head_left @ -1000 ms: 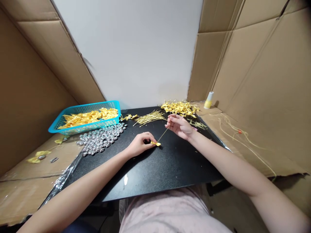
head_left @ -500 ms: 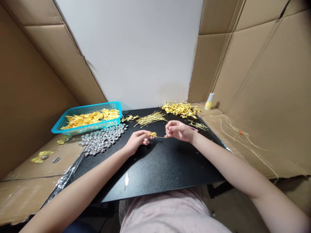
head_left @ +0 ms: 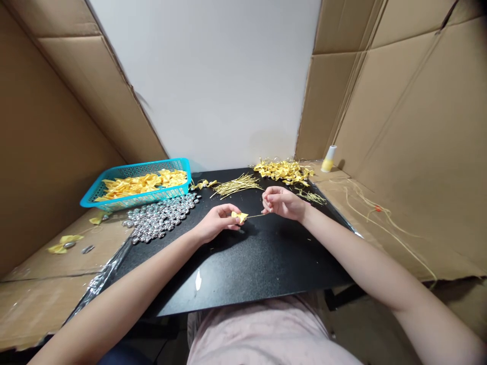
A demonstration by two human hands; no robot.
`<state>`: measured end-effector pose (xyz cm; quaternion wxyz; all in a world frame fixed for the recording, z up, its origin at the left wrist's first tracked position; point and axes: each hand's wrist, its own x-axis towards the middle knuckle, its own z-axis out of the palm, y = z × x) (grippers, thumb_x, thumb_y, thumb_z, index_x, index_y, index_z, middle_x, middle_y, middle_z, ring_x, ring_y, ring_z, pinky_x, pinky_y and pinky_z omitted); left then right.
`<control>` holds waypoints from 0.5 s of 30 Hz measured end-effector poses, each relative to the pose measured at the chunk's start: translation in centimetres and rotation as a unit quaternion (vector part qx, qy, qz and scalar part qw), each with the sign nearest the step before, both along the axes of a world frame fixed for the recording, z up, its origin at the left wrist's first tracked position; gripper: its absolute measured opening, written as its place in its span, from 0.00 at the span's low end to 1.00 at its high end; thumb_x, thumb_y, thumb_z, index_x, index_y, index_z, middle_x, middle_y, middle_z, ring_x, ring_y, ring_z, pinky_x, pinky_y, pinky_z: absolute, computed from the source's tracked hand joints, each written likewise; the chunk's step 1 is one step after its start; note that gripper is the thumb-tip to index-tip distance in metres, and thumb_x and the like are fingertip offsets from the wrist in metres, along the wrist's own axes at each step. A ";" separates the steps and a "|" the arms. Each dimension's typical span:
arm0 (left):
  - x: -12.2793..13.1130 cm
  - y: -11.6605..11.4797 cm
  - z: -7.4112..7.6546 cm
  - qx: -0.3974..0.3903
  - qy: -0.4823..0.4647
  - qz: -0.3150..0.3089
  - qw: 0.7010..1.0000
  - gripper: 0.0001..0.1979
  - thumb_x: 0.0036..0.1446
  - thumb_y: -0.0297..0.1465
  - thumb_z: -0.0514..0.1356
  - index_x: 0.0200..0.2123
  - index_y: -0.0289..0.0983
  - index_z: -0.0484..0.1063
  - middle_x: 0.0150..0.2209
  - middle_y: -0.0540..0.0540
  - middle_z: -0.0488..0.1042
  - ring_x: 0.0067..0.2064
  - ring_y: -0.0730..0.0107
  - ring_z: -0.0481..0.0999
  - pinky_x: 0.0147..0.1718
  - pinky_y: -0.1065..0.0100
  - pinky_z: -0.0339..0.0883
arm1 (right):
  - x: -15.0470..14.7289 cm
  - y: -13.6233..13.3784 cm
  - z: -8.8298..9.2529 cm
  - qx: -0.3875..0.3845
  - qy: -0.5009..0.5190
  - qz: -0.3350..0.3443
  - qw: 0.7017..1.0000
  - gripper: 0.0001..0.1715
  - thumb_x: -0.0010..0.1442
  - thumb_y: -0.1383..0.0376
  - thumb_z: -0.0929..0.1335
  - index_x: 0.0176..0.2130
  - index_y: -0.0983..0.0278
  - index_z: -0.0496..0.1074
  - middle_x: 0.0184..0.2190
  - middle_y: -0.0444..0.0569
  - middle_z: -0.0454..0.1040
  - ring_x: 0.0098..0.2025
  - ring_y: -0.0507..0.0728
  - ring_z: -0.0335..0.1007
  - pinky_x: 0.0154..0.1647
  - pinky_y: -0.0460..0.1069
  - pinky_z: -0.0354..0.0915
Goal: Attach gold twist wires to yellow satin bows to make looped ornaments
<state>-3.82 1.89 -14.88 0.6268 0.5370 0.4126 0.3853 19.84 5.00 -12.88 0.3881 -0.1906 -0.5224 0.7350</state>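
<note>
My left hand (head_left: 219, 222) pinches a small yellow ribbon bow (head_left: 239, 217) between thumb and fingers, above the middle of the black table. From the bow a thin gold tie (head_left: 255, 216) runs right to my right hand (head_left: 280, 203), whose closed fingertips hold its far end. The tie looks stretched nearly straight. Beyond my hands lies a bundle of gold ties (head_left: 236, 186). A heap of yellow bows with gold ties (head_left: 283, 171) sits at the back right.
A blue basket (head_left: 89, 198) of yellow bows stands back left, beside many silver beads (head_left: 162, 218) on the black table (head_left: 243, 274). A yellow thread cone (head_left: 328, 159) stands right. Loose cord (head_left: 395, 243) and trimmed ties (head_left: 312, 196) lie nearby. Cardboard walls enclose both sides.
The bow in my left hand has turned so more of its face shows. My right hand has shifted slightly right and up, still holding the tie's end.
</note>
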 end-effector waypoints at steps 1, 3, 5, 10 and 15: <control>0.0 0.0 0.1 0.001 -0.001 -0.003 1.000 0.15 0.39 0.29 0.72 0.31 0.35 0.71 0.28 0.49 0.77 0.30 0.72 0.77 0.28 0.72 0.70 | 0.0 0.1 0.0 0.002 0.002 -0.004 1.000 0.13 0.43 0.62 0.77 0.26 0.63 0.71 0.17 0.37 0.68 0.21 0.47 0.63 0.36 0.51 0.72; 0.1 -0.1 0.2 0.006 -0.004 -0.009 1.000 0.17 0.39 0.28 0.71 0.35 0.36 0.71 0.28 0.50 0.76 0.29 0.73 0.76 0.25 0.74 0.67 | 0.1 0.2 0.0 0.007 0.006 -0.012 1.000 0.12 0.44 0.62 0.76 0.27 0.63 0.72 0.18 0.37 0.68 0.20 0.46 0.63 0.35 0.50 0.72; 0.2 -0.3 0.3 0.008 -0.009 -0.016 1.000 0.22 0.39 0.26 0.70 0.39 0.37 0.69 0.27 0.53 0.75 0.27 0.75 0.74 0.23 0.76 0.64 | 0.1 0.3 0.0 0.012 0.010 -0.017 1.000 0.12 0.44 0.62 0.76 0.28 0.62 0.72 0.18 0.36 0.68 0.20 0.46 0.62 0.34 0.49 0.72; 0.6 -0.6 0.3 0.009 -0.006 -0.034 0.999 0.20 0.39 0.25 0.69 0.37 0.36 0.67 0.25 0.53 0.73 0.26 0.76 0.73 0.25 0.76 0.61 | -0.2 0.1 -0.1 0.031 0.017 -0.010 0.999 0.10 0.45 0.63 0.76 0.27 0.64 0.74 0.15 0.36 0.67 0.18 0.46 0.61 0.31 0.48 0.73; 0.6 -0.7 0.2 0.021 0.003 -0.052 0.998 0.16 0.42 0.25 0.68 0.36 0.34 0.70 0.28 0.50 0.75 0.28 0.76 0.72 0.25 0.75 0.60 | -0.3 0.2 -0.3 0.035 0.030 -0.005 0.999 0.10 0.46 0.63 0.76 0.28 0.65 0.75 0.14 0.36 0.68 0.18 0.45 0.61 0.30 0.47 0.74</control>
